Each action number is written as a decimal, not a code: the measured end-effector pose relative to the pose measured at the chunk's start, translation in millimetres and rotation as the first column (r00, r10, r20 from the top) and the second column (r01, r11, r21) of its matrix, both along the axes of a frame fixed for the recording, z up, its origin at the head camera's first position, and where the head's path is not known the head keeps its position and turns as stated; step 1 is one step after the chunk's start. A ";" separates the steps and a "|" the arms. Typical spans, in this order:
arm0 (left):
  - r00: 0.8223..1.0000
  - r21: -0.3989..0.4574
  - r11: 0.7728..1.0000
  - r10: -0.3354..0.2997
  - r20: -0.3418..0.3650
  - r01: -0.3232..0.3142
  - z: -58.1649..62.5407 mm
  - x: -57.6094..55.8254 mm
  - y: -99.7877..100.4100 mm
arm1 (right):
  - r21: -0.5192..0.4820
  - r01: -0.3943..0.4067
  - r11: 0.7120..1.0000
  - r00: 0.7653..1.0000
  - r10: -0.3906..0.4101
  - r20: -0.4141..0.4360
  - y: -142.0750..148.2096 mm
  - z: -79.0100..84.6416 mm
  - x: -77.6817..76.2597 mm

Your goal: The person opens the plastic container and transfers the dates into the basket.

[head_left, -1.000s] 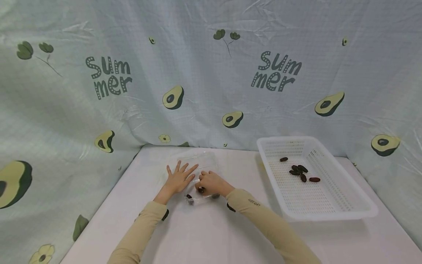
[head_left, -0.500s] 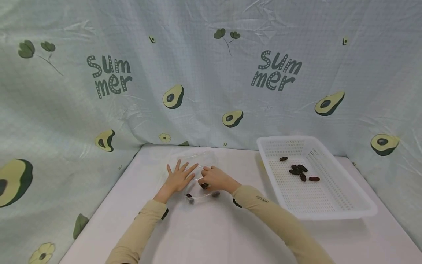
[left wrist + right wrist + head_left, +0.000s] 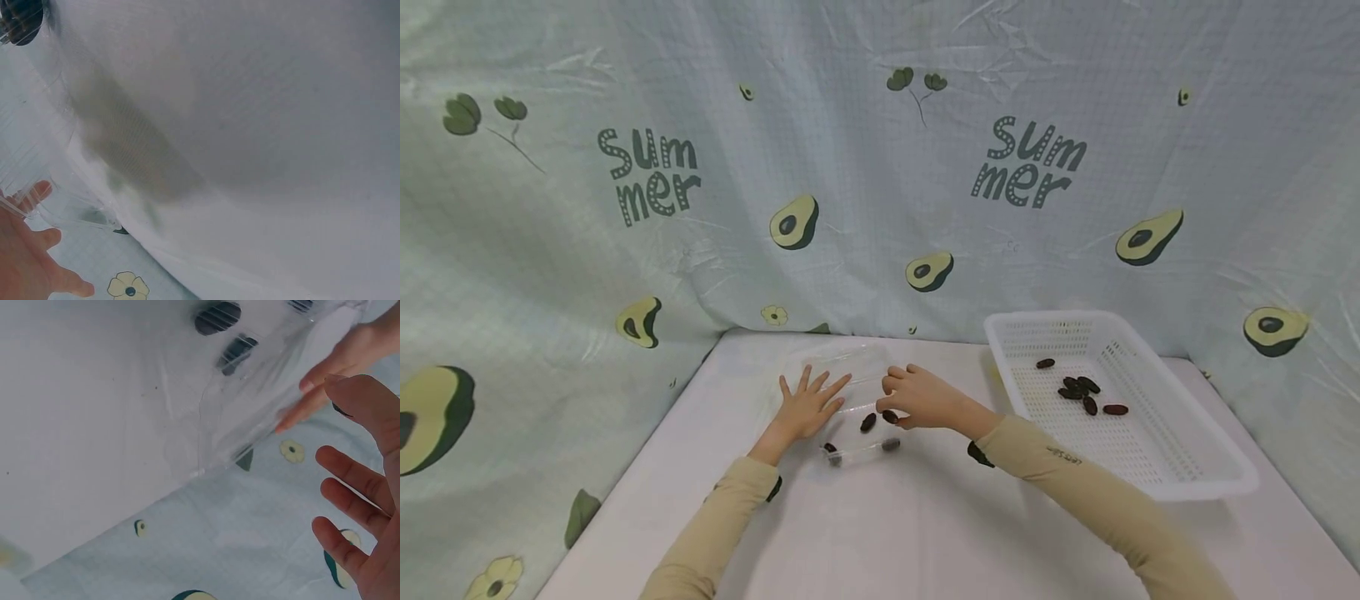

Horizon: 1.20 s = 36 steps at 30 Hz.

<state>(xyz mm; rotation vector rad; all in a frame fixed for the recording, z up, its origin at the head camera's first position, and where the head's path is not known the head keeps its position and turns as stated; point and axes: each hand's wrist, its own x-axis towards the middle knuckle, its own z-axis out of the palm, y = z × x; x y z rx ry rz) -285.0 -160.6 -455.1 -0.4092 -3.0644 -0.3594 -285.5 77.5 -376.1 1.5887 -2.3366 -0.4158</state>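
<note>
A clear plastic box (image 3: 850, 429) lies on the table with its flap-like far part (image 3: 857, 362) spread out behind. My left hand (image 3: 808, 410) rests flat across its left side, fingers straight and spread; its fingertips (image 3: 44, 189) show beside the clear plastic in the left wrist view. My right hand (image 3: 921, 402) pinches a dark brown date (image 3: 890, 416) between thumb and forefinger, over the box's right side. In the right wrist view the thumb mostly hides this date (image 3: 342, 410). Within the box lie a middle date (image 3: 868, 422), a front-left date (image 3: 831, 450) and a front-right date (image 3: 891, 444).
To the right stands a white perforated plastic basket (image 3: 1150, 492), with several dates (image 3: 1078, 386) scattered on its bottom. A pale curtain (image 3: 850, 167) printed with avocados hangs behind and left of the white table (image 3: 850, 533).
My right hand has moved right and slightly up from the box's middle, with a date now showing at its fingertips. A date left in the middle is uncovered. My left hand has stayed put.
</note>
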 end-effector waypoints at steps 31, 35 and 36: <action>1.000 0.011 1.000 -0.002 0.004 0.002 2.1 0.7 5.4 | -0.345 0.122 0.931 0.986 -0.153 -0.064 192.7 37.0 -19.8; 1.000 0.017 1.000 -0.007 -0.006 0.007 0.5 -0.9 5.7 | -0.344 0.170 0.924 0.977 -0.204 -0.066 212.4 34.9 -27.6; 1.000 0.014 1.000 -0.006 -0.007 0.006 0.2 -1.5 5.8 | -0.338 0.188 0.922 0.974 -0.220 -0.061 216.7 33.9 -29.7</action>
